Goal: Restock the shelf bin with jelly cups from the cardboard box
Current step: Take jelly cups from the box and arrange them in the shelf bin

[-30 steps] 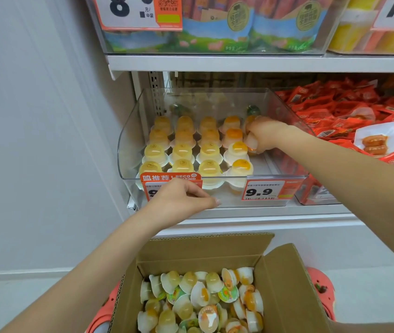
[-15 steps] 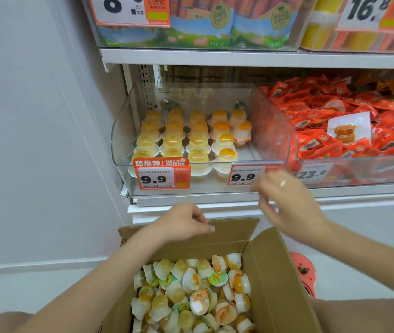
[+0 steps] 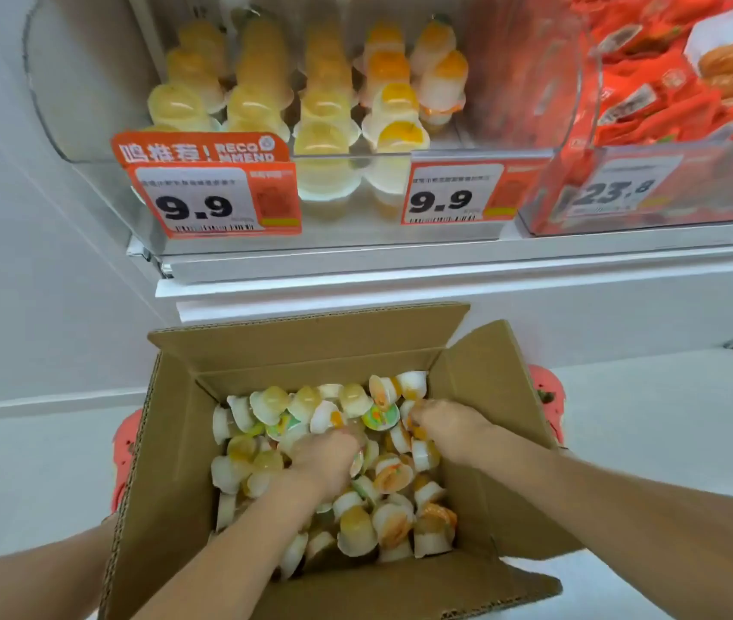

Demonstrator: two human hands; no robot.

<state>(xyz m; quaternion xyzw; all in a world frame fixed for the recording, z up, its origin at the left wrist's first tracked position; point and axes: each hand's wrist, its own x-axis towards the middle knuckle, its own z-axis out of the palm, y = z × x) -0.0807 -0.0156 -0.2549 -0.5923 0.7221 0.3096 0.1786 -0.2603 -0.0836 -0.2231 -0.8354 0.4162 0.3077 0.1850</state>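
An open cardboard box [image 3: 176, 463] sits low in front of the shelf, holding a loose heap of jelly cups [image 3: 355, 530] in yellow, orange and white. Both my hands are down inside it. My left hand [image 3: 328, 458] lies knuckles up at the middle of the heap, its fingers curled down around cups. Near the box's right wall, my right hand [image 3: 449, 427] curls its fingers round an orange cup. Above, the clear shelf bin [image 3: 525, 82] holds rows of upright jelly cups [image 3: 257, 100], with bare floor along its right side.
Two 9.9 price tags [image 3: 217, 203] [image 3: 449, 199] hang on the bin's front. A neighbouring bin of red snack packets [image 3: 668, 82] stands to the right. Something pink [image 3: 543, 396] shows under the box on both sides. A white wall [image 3: 20, 261] closes the left.
My right hand left the shelf bin and came down into the box. My left hand dropped from the bin's front into the heap of cups. The view tilted downward.
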